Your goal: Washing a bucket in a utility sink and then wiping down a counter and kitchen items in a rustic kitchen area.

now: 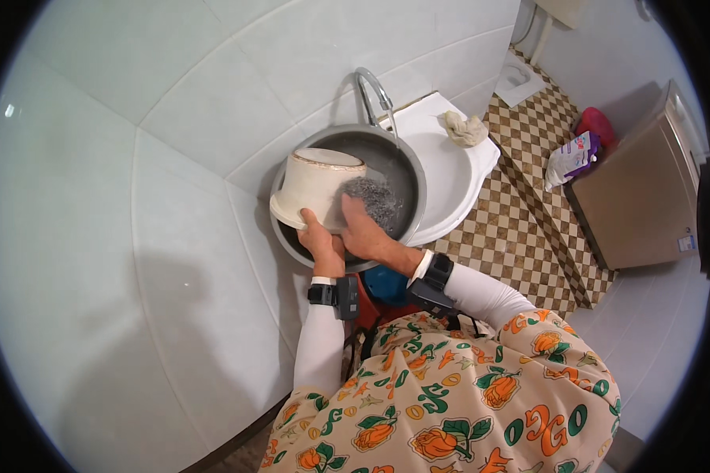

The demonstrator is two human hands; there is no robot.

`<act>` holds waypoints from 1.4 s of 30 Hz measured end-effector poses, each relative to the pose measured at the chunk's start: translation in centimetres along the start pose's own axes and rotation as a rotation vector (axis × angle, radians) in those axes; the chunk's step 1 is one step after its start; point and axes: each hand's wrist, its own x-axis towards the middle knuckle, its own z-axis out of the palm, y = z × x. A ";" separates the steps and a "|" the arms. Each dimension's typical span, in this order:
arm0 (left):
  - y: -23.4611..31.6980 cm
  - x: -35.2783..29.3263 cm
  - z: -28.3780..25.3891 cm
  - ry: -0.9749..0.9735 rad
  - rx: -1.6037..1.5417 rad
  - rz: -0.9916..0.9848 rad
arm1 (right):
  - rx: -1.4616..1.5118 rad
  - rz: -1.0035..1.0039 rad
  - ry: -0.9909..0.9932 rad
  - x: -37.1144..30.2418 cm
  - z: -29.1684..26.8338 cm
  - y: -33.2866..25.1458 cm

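Observation:
A cream pot (312,188) is held upside down and tilted over a wide grey basin (420,177), its base, edged with a brownish ring, facing up. Around its lower rim closes my left hand (323,243), thumb on the outside. My right hand (368,235) grips a grey steel wool scourer (377,199) against the pot's right side; some of its fingers are hidden behind the wool. From a chrome tap (375,87) behind the basin, a thin stream of water runs down at its back right edge.
The basin overlaps a white washbasin (452,177), where a crumpled beige cloth (465,129) lies on the rim. Below my wrists are a blue container (386,285) and something red. A tiled wall (213,102) stands close on the left. A beige appliance (635,189) and a white-purple bag (568,162) are at right.

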 end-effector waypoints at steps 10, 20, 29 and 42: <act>-0.3 0.3 -0.9 -0.002 -0.026 0.046 | 0.051 0.294 -0.042 3.3 -1.5 6.5; -0.6 3.1 -4.7 0.025 0.028 0.055 | -0.709 0.077 -0.474 6.6 -2.6 11.3; 0.5 4.1 -5.8 0.163 0.119 0.002 | 0.471 0.505 -0.081 7.4 -7.0 10.5; 3.6 3.4 -2.9 0.004 0.579 0.287 | 0.655 0.309 -0.103 10.0 -9.1 7.3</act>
